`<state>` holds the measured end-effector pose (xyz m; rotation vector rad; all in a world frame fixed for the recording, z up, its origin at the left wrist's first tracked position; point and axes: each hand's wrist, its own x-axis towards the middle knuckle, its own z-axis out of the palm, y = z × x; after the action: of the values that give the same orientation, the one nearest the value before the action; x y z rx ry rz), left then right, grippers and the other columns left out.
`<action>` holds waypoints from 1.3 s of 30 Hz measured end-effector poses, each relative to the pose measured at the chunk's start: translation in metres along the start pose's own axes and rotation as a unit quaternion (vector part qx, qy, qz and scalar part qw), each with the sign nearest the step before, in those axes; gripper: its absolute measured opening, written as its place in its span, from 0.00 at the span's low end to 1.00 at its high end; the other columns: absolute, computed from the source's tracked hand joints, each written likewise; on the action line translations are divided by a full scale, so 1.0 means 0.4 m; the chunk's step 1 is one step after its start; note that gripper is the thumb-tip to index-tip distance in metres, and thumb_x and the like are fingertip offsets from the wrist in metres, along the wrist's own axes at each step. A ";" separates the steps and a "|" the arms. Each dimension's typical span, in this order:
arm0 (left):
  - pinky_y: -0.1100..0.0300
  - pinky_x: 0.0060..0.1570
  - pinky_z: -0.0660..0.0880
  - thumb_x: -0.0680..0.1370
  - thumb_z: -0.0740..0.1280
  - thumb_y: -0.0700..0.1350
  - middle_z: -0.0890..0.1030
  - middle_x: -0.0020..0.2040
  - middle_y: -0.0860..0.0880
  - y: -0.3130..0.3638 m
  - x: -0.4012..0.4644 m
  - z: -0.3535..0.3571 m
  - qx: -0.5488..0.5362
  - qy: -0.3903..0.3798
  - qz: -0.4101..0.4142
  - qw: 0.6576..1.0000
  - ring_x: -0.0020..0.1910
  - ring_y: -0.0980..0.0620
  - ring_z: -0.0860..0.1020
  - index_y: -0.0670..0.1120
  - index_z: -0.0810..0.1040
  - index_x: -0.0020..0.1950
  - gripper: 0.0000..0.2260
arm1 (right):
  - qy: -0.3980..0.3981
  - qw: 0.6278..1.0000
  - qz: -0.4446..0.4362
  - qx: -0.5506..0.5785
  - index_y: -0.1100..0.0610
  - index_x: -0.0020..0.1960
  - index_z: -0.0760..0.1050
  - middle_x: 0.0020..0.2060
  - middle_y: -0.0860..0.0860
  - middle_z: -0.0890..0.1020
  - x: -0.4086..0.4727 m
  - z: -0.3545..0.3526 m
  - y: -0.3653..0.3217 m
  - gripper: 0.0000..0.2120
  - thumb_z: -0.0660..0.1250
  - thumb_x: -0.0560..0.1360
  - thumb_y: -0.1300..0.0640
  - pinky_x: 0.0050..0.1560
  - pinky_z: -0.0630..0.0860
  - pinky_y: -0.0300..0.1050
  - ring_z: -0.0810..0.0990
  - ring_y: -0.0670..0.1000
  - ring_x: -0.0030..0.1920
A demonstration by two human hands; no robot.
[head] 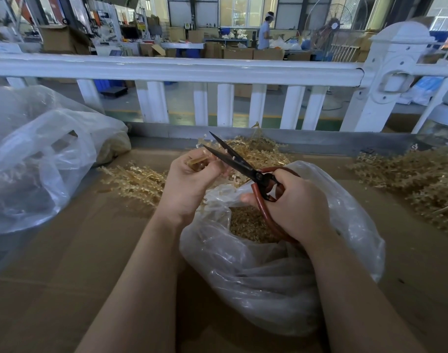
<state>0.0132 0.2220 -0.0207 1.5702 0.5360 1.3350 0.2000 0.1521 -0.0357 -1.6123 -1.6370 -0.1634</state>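
Head view: the left hand (190, 179) curls its fingers (205, 171) round a bunch of amber plastic strips (196, 161), above the clear bag (268, 276) on the tabletop (90, 250). The right hand (294, 207) grips red-handled scissors (233, 159), blades parted just beside the strips.

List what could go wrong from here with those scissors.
1. The scissors are open, and their blades sit right beside the left hand, which pinches the sprig. Closing them could nick a finger.
2. The cut point looks close to the far edge of the bag mouth, so pieces may drop onto the cardboard instead.
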 end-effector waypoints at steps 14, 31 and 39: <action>0.63 0.45 0.73 0.77 0.67 0.33 0.77 0.36 0.45 0.001 0.001 0.002 -0.001 -0.017 0.007 1.000 0.39 0.51 0.75 0.33 0.77 0.41 0.05 | -0.007 1.000 0.004 0.027 0.43 0.46 0.78 0.32 0.30 0.71 0.000 0.001 0.001 0.34 0.54 0.63 0.16 0.34 0.67 0.29 0.73 0.32 0.35; 0.66 0.38 0.73 0.74 0.72 0.32 0.81 0.34 0.48 0.008 -0.003 0.008 0.002 -0.016 -0.037 0.999 0.35 0.54 0.77 0.43 0.83 0.40 0.06 | -0.016 1.000 -0.014 0.004 0.45 0.47 0.78 0.32 0.32 0.71 0.002 0.002 0.001 0.33 0.55 0.66 0.19 0.33 0.71 0.33 0.73 0.35 0.35; 0.60 0.47 0.77 0.76 0.68 0.38 0.84 0.44 0.46 0.002 -0.001 0.006 -0.074 -0.018 -0.036 0.996 0.44 0.50 0.82 0.43 0.83 0.47 0.04 | -0.019 1.000 -0.002 0.023 0.46 0.48 0.80 0.34 0.34 0.75 0.002 0.001 0.003 0.38 0.52 0.64 0.16 0.35 0.70 0.31 0.74 0.35 0.35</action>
<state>0.0150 0.2204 -0.0200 1.4373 0.4564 1.2613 0.2010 0.1532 -0.0360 -1.5854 -1.6607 -0.0972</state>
